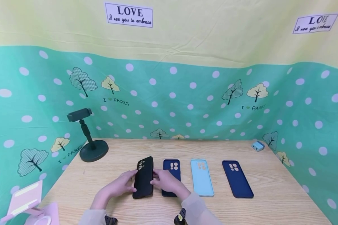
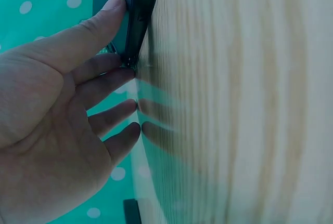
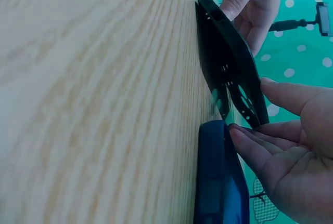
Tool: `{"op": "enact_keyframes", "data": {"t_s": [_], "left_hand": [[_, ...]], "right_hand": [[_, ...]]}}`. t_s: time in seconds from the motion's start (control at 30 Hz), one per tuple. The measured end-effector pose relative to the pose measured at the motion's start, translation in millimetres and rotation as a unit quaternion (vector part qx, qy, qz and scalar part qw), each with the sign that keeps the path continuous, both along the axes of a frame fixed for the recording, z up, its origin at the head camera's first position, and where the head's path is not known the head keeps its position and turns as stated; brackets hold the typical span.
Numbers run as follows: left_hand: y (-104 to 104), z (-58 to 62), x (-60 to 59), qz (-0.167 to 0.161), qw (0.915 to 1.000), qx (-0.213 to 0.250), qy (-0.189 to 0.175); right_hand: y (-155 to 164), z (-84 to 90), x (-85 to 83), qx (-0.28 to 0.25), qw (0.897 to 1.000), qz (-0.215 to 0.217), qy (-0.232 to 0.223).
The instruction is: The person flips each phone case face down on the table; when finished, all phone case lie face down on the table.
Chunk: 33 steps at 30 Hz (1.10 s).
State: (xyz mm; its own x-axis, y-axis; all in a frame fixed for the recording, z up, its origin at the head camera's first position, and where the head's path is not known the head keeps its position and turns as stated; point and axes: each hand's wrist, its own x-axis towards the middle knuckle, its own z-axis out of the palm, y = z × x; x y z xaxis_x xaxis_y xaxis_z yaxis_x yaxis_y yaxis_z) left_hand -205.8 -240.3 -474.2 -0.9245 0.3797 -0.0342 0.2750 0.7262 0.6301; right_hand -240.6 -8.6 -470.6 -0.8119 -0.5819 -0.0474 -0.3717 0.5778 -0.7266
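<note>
Holding a black phone case (image 1: 143,178) between both hands, you have it tipped up on one long edge on the wooden table (image 1: 270,193). Your left hand (image 1: 121,185) presses its thumb against one side, with the other fingers fairly straight and fanned below it, as the left wrist view shows. Your right hand (image 1: 166,181) meets the case from the opposite side, thumb on the upper edge and fingertips touching the lower edge, fingers nearly straight.

Directly under your right hand lies a dark blue phone case (image 1: 171,175), flat and camera cut-outs up. Beyond that hand, further right, lie a light blue phone case (image 1: 202,177) and then another navy phone case (image 1: 237,179). Off past your left hand stands a dark green phone stand (image 1: 90,142).

The hold looks light, more a pressing than a firm grasp. If either side eases off, the flexible case could likely twist, slip and drop onto the dark blue case, nudging it out of its row.
</note>
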Motion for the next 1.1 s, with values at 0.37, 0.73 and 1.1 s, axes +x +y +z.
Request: {"op": "enact_keyframes", "data": {"t_s": [0.37, 0.73, 1.1], "left_hand": [[-7.5, -1.7, 1.4, 0.007, 0.9999, 0.006, -0.012], [-7.1, -0.1, 2.0, 0.006, 0.9999, 0.007, -0.01], [2.0, 9.7, 2.4, 0.037, 0.999, 0.016, -0.021]], "right_hand": [[-4.7, 2.9, 3.0, 0.1, 0.992, 0.004, 0.074], [-6.8, 0.4, 1.8, 0.118, 0.989, 0.01, 0.091], [3.8, 5.4, 0.4, 0.085, 0.994, 0.0, 0.071]]}}
